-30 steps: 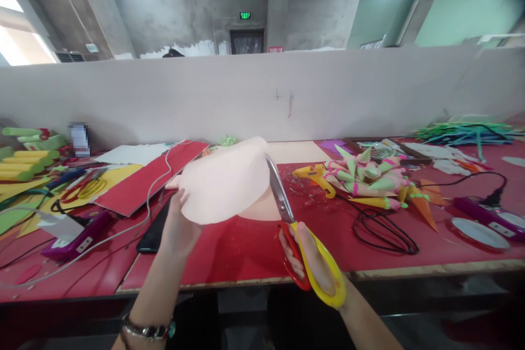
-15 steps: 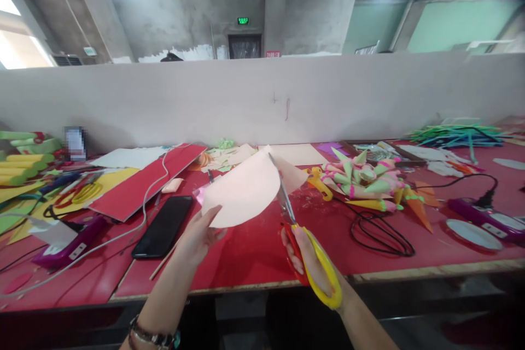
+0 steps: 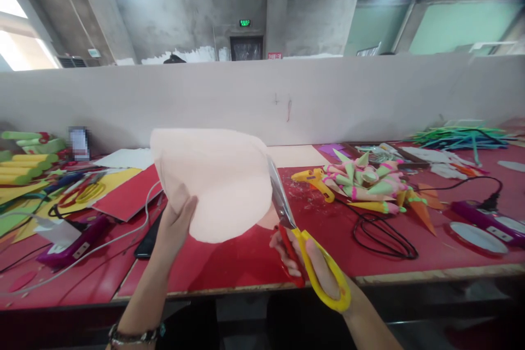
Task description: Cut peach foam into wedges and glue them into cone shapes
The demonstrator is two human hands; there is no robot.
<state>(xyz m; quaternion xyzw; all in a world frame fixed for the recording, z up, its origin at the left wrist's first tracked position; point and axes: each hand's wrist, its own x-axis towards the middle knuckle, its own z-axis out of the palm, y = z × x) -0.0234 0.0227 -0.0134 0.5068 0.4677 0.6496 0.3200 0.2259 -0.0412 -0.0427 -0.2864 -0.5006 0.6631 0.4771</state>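
Observation:
A pale peach sheet (image 3: 229, 186), paper or thin foam, is raised above the red table, curved over at its left side and rounded along its lower edge. My left hand (image 3: 178, 224) grips it by the lower left, the fingers partly hidden behind it. In my right hand (image 3: 305, 257) are scissors (image 3: 320, 279) with one yellow and one red handle, pointing up and away. Their blades lie against the sheet's right edge; how far they are apart is hard to make out. A small peach piece shows beneath the sheet, left of the blades.
Right of the scissors lie a yellow glue gun (image 3: 315, 180), a heap of green and pink cones (image 3: 365, 175) and a looped black cable (image 3: 381, 238). On the left are a partly covered black phone (image 3: 145, 240), a purple power strip (image 3: 80, 243) and a red board (image 3: 127, 197). A low white partition (image 3: 229, 98) stands behind.
My left hand has moved left and turned the sheet, which now stands higher and curls over at the left. The scissors have shifted slightly, staying at its right edge.

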